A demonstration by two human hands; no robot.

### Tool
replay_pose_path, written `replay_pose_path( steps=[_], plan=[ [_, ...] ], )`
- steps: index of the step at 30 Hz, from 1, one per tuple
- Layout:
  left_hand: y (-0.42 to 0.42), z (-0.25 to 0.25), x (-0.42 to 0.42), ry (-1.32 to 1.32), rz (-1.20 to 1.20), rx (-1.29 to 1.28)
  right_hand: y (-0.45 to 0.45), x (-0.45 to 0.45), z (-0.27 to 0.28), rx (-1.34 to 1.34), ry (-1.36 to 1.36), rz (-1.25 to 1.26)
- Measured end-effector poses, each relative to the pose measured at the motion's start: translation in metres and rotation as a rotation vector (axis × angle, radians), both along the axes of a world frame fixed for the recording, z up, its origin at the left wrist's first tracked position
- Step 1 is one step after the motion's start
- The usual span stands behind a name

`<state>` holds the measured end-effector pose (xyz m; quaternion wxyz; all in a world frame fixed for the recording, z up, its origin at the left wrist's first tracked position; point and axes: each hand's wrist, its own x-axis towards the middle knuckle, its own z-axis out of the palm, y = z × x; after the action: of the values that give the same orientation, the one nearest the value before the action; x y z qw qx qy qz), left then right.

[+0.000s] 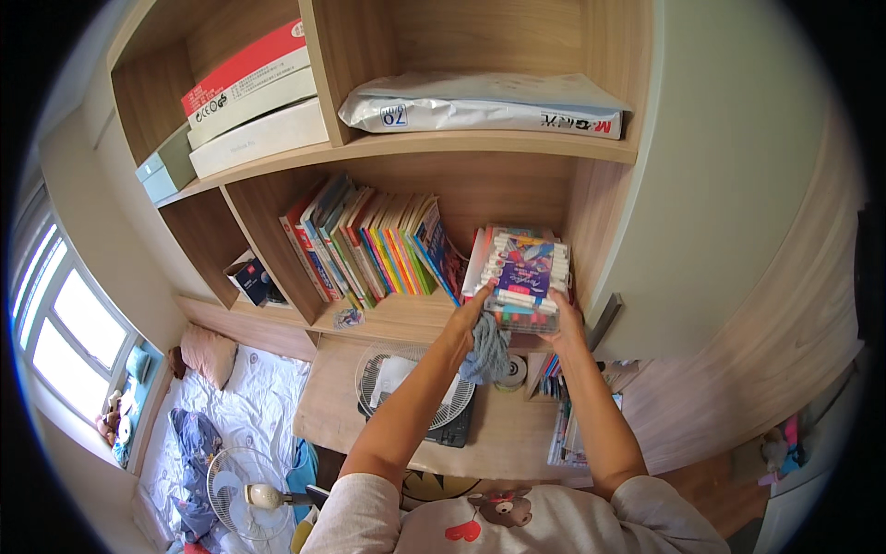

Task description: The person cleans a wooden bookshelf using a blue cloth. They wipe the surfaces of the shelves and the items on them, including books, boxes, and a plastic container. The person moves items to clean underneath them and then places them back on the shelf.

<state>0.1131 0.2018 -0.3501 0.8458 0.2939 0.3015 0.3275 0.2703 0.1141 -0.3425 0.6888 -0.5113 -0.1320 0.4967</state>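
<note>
A clear plastic case of white markers (524,266) with a purple printed label is between my hands at the right end of the middle shelf. My left hand (471,320) grips its left near corner, thumb on top. A damp-looking grey-blue cloth (486,356) hangs below that same hand. On the case's right side, my right hand (566,320) has its thumb on the upper edge and fingers underneath. White and red items (475,260) show behind the case's left edge; the case covers most of them. Whether the case rests on anything is hidden.
A row of books (374,242) leans left of the case. A paper ream pack (484,104) lies on the shelf above. On the desk (512,422) below are a detached fan grille (443,408) and a disc spindle (512,372). A cabinet handle (605,320) juts out at right.
</note>
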Motion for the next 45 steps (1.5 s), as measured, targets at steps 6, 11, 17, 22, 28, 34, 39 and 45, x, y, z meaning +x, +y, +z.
replay_pose_path(
  steps=[6,11,17,22,28,34,39,45],
  plan=[
    [-0.025,-0.006,-0.008,0.122,0.110,0.058,-0.013,0.004,-0.016,0.091,-0.058,-0.056],
    [-0.055,0.005,-0.025,0.171,0.068,0.138,-0.037,-0.008,-0.004,0.326,-0.037,0.008],
    [-0.081,0.024,-0.046,0.083,0.038,0.201,-0.055,-0.016,0.008,0.346,-0.127,-0.020],
    [-0.069,0.019,-0.044,-0.101,-0.032,0.235,-0.042,-0.015,0.021,0.244,-0.069,-0.066],
    [-0.067,0.003,-0.047,-0.293,-0.071,0.209,-0.040,0.001,0.011,0.238,0.165,0.010],
    [-0.029,-0.057,-0.037,0.091,0.146,0.085,-0.045,0.001,-0.010,0.190,0.124,0.080],
    [-0.031,-0.059,-0.029,0.051,0.381,0.086,-0.049,0.004,-0.008,0.217,0.176,0.077],
    [-0.010,-0.062,-0.032,-0.159,0.020,0.057,-0.054,-0.004,-0.008,0.234,0.152,0.108]
  ],
)
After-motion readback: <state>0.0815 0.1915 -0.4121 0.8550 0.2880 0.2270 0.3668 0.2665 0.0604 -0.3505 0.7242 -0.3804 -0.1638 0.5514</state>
